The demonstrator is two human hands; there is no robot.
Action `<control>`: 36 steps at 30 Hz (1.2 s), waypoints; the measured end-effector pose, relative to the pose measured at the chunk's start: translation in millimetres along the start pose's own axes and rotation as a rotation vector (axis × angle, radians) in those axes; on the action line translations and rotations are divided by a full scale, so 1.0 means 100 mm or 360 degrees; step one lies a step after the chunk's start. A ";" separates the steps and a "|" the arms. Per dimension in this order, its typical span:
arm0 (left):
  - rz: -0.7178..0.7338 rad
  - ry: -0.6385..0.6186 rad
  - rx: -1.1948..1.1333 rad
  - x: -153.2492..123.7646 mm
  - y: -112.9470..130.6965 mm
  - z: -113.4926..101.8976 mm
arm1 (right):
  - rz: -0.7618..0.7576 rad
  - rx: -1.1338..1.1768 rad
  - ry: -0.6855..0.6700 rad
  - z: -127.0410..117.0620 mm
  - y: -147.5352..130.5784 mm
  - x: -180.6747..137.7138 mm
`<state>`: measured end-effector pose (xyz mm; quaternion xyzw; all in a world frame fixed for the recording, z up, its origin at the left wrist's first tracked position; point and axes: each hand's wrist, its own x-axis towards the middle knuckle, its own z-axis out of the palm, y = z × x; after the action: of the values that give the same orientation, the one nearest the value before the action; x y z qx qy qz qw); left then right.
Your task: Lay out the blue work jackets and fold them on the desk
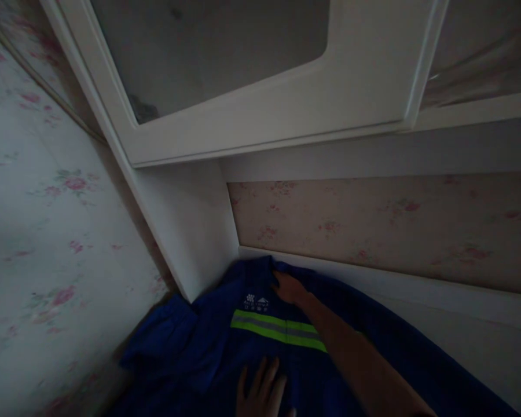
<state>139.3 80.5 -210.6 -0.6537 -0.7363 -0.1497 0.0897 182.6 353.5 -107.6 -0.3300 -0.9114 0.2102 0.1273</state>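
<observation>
The right hand [289,288] pinched the collar of the soft, light blue jacket [208,353] spread in the wardrobe corner, the left hand [260,391] lying flat and open on it.

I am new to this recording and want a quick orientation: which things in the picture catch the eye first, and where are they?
First comes the blue jacket spread flat at the bottom centre, with its bright yellow-green reflective stripe across it. The right hand rests at the jacket's far edge, and the left hand lies flat on the cloth near the lower edge. Above them hangs a white cabinet door, with floral wallpaper at the left and behind.
</observation>
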 end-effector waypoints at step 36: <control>0.0055 -0.0216 -0.0108 -0.01 0.82 -1.30 | 0.0487 0.0428 0.0455 -0.09 -0.26 -2.88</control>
<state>212.0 43.8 -79.9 -0.6777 -0.7238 -0.1284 0.0198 388.0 149.4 -114.6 -0.4706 -0.7875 0.2976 0.2643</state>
